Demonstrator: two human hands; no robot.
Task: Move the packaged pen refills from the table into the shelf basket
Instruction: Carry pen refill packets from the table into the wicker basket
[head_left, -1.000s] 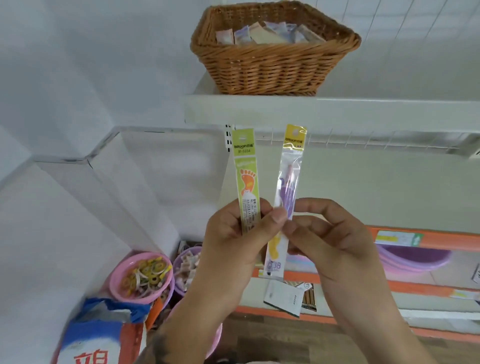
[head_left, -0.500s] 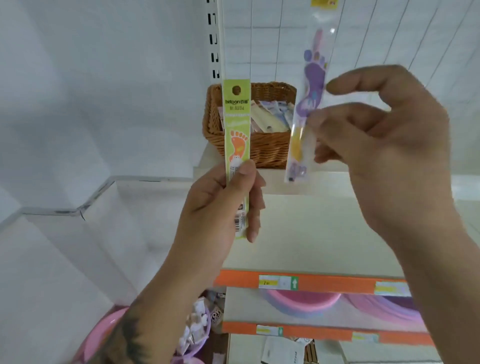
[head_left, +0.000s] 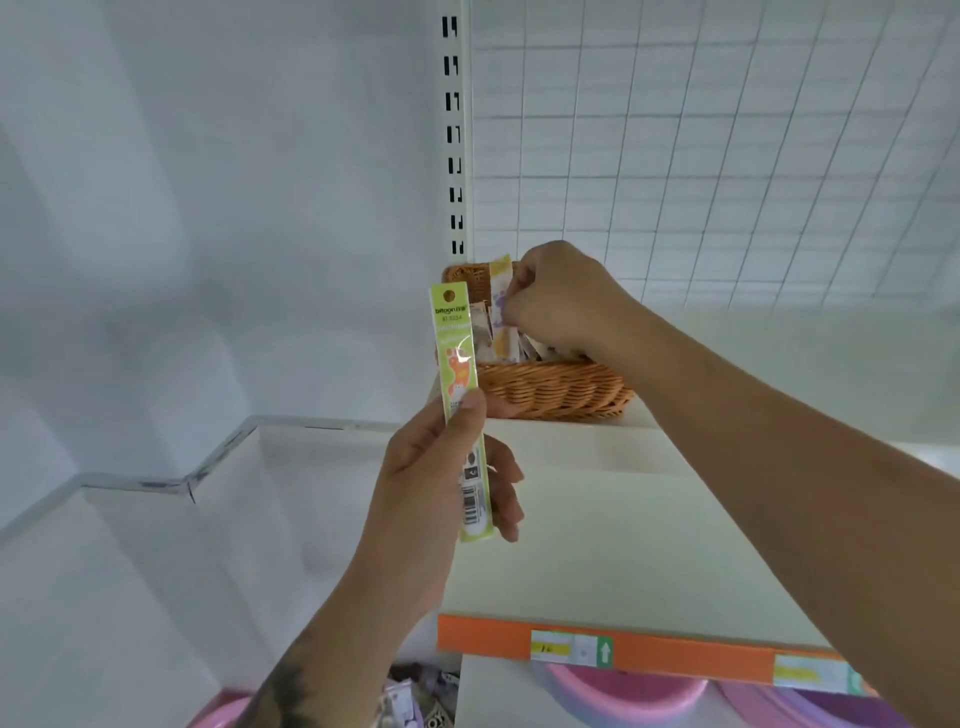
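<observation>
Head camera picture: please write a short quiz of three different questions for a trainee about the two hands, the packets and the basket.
1. True or false: the left hand holds the green packet upright, outside the basket.
2. Where is the right hand?
A. On the orange shelf edge
B. Over the basket, pinching the clear packet
C. Hanging idle
3. Fill in: the basket stands on a white ____.

Key: 1 true; 2 B; 3 shelf.
</observation>
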